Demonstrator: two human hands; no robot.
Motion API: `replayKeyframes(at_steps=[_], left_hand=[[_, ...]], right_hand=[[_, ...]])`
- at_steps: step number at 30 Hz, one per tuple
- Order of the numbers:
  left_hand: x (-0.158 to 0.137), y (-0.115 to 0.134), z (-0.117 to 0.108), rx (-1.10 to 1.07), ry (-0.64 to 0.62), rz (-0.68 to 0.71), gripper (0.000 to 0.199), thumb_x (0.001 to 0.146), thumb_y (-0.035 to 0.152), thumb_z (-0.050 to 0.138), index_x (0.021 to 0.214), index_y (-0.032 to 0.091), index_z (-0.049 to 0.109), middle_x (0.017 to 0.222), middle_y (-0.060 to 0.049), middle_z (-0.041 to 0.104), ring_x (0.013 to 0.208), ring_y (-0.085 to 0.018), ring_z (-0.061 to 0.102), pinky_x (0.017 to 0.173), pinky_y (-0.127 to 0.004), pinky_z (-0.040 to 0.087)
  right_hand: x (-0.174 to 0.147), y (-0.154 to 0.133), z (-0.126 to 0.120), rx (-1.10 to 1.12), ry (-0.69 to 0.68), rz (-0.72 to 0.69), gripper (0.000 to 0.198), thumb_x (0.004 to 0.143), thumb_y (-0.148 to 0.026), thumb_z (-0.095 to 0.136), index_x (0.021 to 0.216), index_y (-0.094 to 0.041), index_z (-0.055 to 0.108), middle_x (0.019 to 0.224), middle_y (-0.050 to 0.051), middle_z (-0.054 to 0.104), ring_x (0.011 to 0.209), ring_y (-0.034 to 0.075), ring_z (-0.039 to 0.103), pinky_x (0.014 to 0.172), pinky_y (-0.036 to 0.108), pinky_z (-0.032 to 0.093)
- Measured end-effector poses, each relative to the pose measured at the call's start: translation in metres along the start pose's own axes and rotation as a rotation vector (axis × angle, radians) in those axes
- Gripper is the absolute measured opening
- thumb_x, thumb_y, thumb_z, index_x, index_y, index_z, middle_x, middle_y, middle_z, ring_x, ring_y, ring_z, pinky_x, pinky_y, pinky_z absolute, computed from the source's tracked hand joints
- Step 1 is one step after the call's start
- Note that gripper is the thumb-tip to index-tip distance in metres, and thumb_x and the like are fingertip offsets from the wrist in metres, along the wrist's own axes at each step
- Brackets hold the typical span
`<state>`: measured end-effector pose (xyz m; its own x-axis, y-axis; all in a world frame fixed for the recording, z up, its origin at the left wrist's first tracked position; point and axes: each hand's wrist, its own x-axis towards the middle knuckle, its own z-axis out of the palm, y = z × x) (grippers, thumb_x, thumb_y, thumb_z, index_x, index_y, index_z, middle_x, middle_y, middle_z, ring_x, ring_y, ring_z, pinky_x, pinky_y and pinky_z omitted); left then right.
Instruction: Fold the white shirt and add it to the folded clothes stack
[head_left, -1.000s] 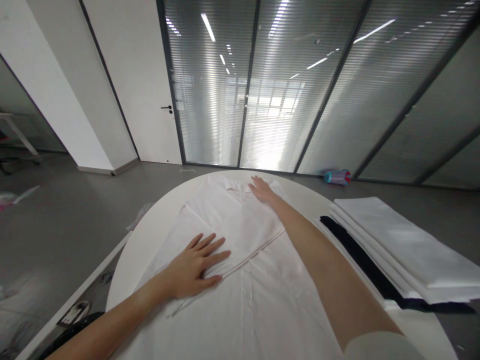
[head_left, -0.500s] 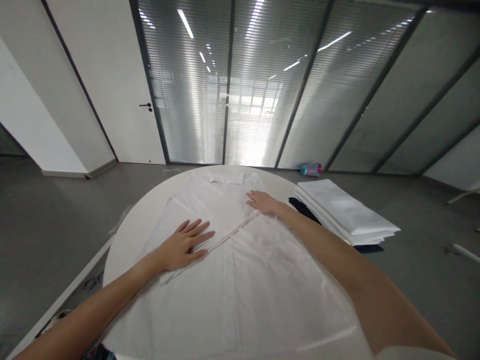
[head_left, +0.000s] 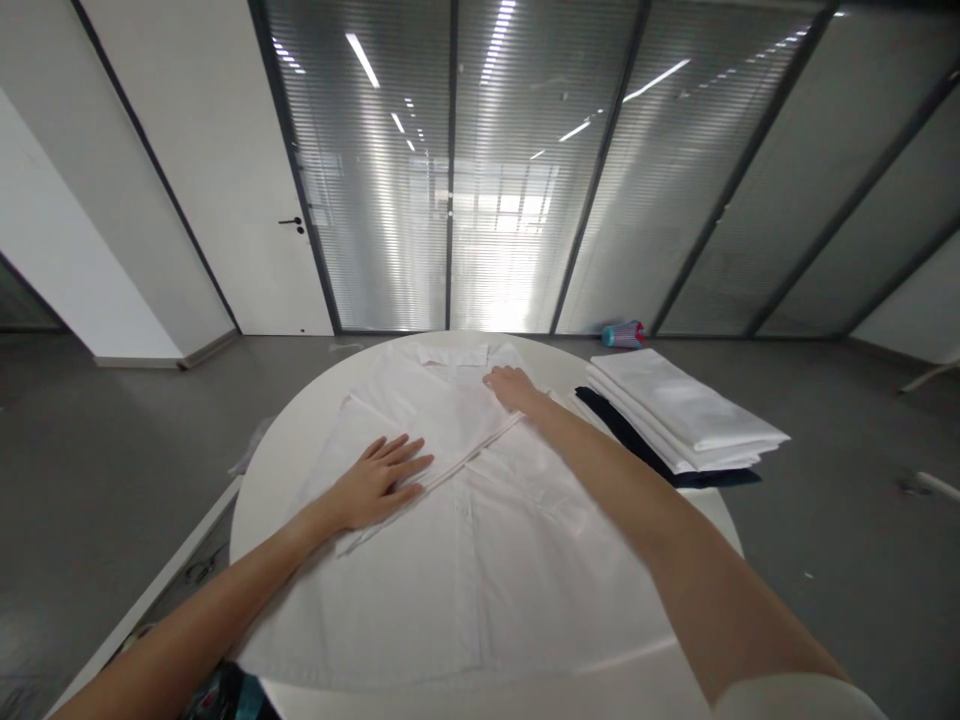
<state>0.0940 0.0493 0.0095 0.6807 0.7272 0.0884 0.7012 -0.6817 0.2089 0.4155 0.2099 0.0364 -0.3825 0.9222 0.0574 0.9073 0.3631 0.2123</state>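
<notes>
1. A white shirt point(head_left: 465, 520) lies flat on a round white table point(head_left: 274, 470), covering most of it. The collar point(head_left: 452, 354) points to the far edge, the hem to the near edge.
2. The cloth is plain, thin and lightly creased. A placket runs down the middle from the collar toward the hem. The shirt's left side is folded in over the body, and its doubled edge makes a slanted line from the left hand to the right hand.
3. The left hand point(head_left: 375, 483) rests palm down on that folded part, fingers spread and flat on the cloth.
4. The right hand point(head_left: 508, 386) lies flat just below the collar at the upper end of the fold, fingers close together and pressed on the cloth.
5. At the table's right edge sits a stack point(head_left: 679, 408) of folded white cloth, with a dark cloth point(head_left: 637, 440) beneath it.
6. A teal and red bottle point(head_left: 624, 334) lies on the grey floor by the glass wall.
7. No brand, label or writing can be read on the shirt or elsewhere.
</notes>
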Motion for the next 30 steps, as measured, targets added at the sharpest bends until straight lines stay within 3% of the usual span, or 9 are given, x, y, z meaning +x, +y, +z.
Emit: replayKeyframes(at_steps=[8, 11, 17, 21, 28, 30], left_hand=[[0.001, -0.001, 0.001, -0.001, -0.001, 0.001, 0.054, 0.101, 0.059, 0.035, 0.151, 0.037, 0.041, 0.162, -0.002, 0.031, 0.15, -0.029, 0.025, 0.122, -0.054, 0.018], [0.002, -0.002, 0.002, -0.008, 0.001, 0.004, 0.054, 0.101, 0.059, 0.036, 0.15, 0.037, 0.042, 0.162, -0.002, 0.031, 0.15, -0.029, 0.026, 0.122, -0.054, 0.018], [0.002, -0.002, 0.002, -0.03, 0.009, -0.002, 0.054, 0.1, 0.06, 0.037, 0.15, 0.039, 0.041, 0.162, -0.001, 0.03, 0.15, -0.03, 0.025, 0.122, -0.054, 0.018], [0.001, -0.003, 0.003, -0.04, 0.02, 0.004, 0.054, 0.1, 0.059, 0.039, 0.15, 0.038, 0.042, 0.162, -0.002, 0.031, 0.15, -0.03, 0.027, 0.121, -0.055, 0.018], [0.001, -0.005, 0.004, -0.04, 0.024, 0.007, 0.054, 0.1, 0.059, 0.039, 0.15, 0.038, 0.042, 0.162, -0.002, 0.032, 0.15, -0.029, 0.026, 0.121, -0.054, 0.018], [0.001, -0.004, 0.004, -0.036, 0.017, 0.001, 0.054, 0.1, 0.059, 0.039, 0.15, 0.038, 0.042, 0.162, -0.002, 0.031, 0.15, -0.029, 0.026, 0.121, -0.055, 0.019]], right_hand=[[0.069, -0.009, 0.005, -0.068, 0.049, -0.098, 0.036, 0.092, -0.005, 0.04, 0.105, -0.009, 0.073, 0.108, 0.019, 0.07, 0.118, 0.033, 0.053, 0.099, 0.047, 0.036], [0.079, -0.003, 0.009, -0.091, 0.082, -0.142, 0.036, 0.092, -0.006, 0.04, 0.105, -0.01, 0.073, 0.113, 0.02, 0.068, 0.122, 0.033, 0.048, 0.102, 0.046, 0.031], [0.086, 0.004, 0.014, -0.102, 0.118, -0.194, 0.037, 0.095, -0.011, 0.04, 0.117, -0.014, 0.069, 0.124, 0.018, 0.063, 0.12, 0.031, 0.048, 0.102, 0.044, 0.029], [0.084, 0.007, 0.014, -0.087, 0.123, -0.192, 0.03, 0.094, -0.018, 0.047, 0.113, -0.015, 0.07, 0.122, 0.018, 0.064, 0.12, 0.033, 0.048, 0.103, 0.045, 0.028], [0.069, 0.012, 0.005, -0.024, 0.161, -0.121, 0.031, 0.092, -0.017, 0.047, 0.115, -0.01, 0.067, 0.11, 0.018, 0.068, 0.118, 0.032, 0.048, 0.105, 0.043, 0.028], [0.066, 0.011, 0.004, 0.0, 0.17, -0.085, 0.035, 0.093, -0.015, 0.042, 0.12, -0.01, 0.064, 0.114, 0.018, 0.067, 0.121, 0.032, 0.046, 0.106, 0.044, 0.028]])
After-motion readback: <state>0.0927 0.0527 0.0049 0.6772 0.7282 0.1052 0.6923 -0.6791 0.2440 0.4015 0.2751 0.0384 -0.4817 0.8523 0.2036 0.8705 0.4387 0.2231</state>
